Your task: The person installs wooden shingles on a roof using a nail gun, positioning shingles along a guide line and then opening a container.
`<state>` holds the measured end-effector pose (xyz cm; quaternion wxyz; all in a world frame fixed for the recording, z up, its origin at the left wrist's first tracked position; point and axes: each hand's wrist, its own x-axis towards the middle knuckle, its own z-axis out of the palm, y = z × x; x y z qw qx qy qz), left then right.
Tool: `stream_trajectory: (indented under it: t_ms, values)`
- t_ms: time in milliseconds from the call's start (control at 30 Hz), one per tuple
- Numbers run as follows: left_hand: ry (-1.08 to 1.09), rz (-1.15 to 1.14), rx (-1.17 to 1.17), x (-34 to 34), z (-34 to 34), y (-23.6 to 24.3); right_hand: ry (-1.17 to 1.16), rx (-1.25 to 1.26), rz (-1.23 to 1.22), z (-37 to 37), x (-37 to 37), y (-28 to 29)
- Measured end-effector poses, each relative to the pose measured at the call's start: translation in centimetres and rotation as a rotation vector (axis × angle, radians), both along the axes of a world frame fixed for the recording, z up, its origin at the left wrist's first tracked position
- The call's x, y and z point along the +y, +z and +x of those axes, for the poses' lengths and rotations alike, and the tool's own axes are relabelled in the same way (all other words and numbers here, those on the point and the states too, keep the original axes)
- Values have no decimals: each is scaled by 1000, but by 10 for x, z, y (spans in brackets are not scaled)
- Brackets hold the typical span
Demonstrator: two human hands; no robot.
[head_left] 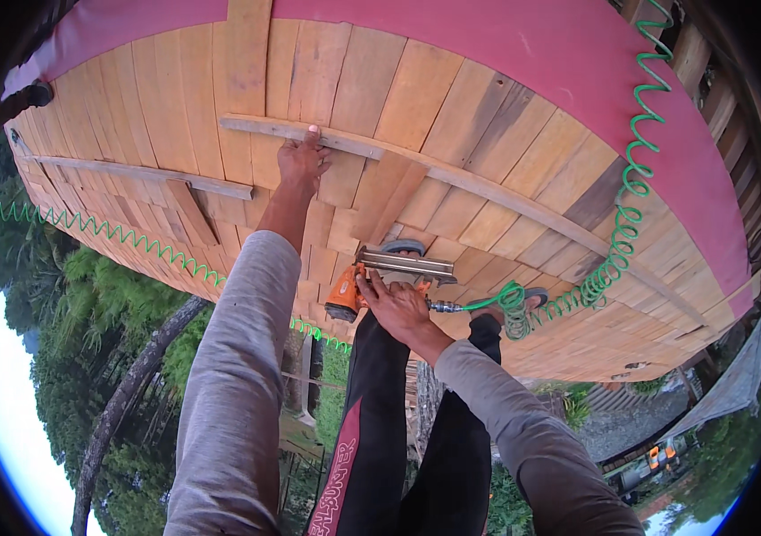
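Observation:
A long narrow wooden batten (pixel 488 186) lies across the shingled roof. My left hand (pixel 303 163) grips its lower edge near the left end, one finger reaching over its face and the others bent. Lower down, between my knees and the shingles, my right hand (pixel 396 308) is wrapped round an orange pneumatic nail gun (pixel 345 293). Its long metal magazine (pixel 405 263) points right, above my fingers. A green coiled air hose (pixel 514 308) joins the nail gun at a metal fitting right of my hand. The handle is partly hidden under my palm.
Wooden shingles (pixel 327 71) cover the sloping roof, with a red membrane (pixel 523 45) along the top. Another batten (pixel 139 174) and a loose shingle (pixel 191 212) lie left. A second green hose (pixel 112 234) crosses the left edge, beyond which are trees. A dark shoe (pixel 37 94) shows far left.

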<state>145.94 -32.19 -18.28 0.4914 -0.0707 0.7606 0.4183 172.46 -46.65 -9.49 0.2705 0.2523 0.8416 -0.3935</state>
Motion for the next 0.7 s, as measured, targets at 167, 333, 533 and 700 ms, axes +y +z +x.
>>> stream_trajectory:
  t_ms: [167, 333, 533, 700]
  values:
    - [-46, -6, -29, 3, 0, -4, -49, 103, 163, -5, -12, -48]
    - [-41, -14, -8, -7, 1, -10, 23, 116, 246, -7, -20, -59]
    - [-39, 30, -16, -16, -10, -12, 13, -4, 157, -30, -17, -47]
    - [-119, 41, -26, 2, -6, -19, -46, -85, 170, -34, -2, -36]
